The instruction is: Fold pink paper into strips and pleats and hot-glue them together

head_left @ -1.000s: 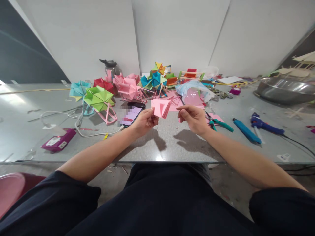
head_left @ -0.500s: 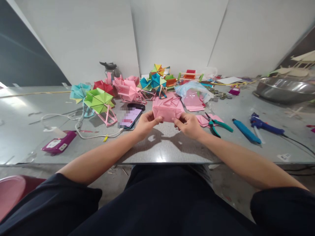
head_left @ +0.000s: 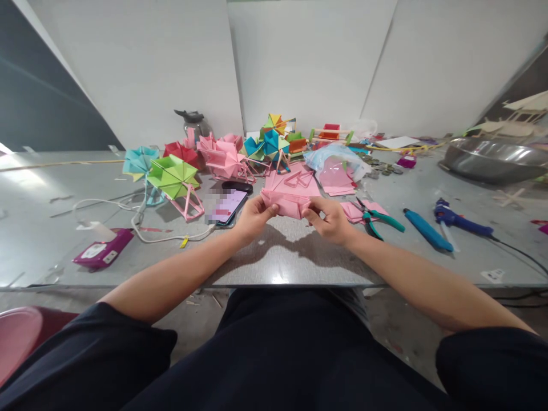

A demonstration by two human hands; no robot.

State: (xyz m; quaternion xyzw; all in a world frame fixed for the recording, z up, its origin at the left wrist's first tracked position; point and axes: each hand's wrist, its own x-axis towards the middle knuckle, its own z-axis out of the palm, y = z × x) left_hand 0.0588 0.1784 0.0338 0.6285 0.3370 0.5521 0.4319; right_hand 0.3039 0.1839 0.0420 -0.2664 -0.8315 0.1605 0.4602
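Observation:
Between my two hands is a folded piece of pink paper (head_left: 287,205), raised a little above the table's near side. My left hand (head_left: 255,218) pinches its left end, thumb on the side facing me. At the opposite end my right hand (head_left: 327,219) grips it between thumb and fingers. Just behind lie pink paper sheets (head_left: 280,181) with a pink triangular frame (head_left: 298,178) on top. A phone (head_left: 231,205) rests left of my left hand. Pliers with green handles (head_left: 381,217) lie right of my right hand, partly over more pink paper.
Colourful folded-paper wheels on stick stands (head_left: 172,176) crowd the back left. A plastic bag (head_left: 336,160) sits behind the sheets. To the right are a blue tool (head_left: 428,229), a glue gun (head_left: 462,220) and a metal bowl (head_left: 492,158). A purple power socket (head_left: 103,249) with a white cable stands left.
The pink paper has tipped and come slightly lower, so its broad front face now looks narrower and its top edge shows. Both hands keep their hold on its ends.

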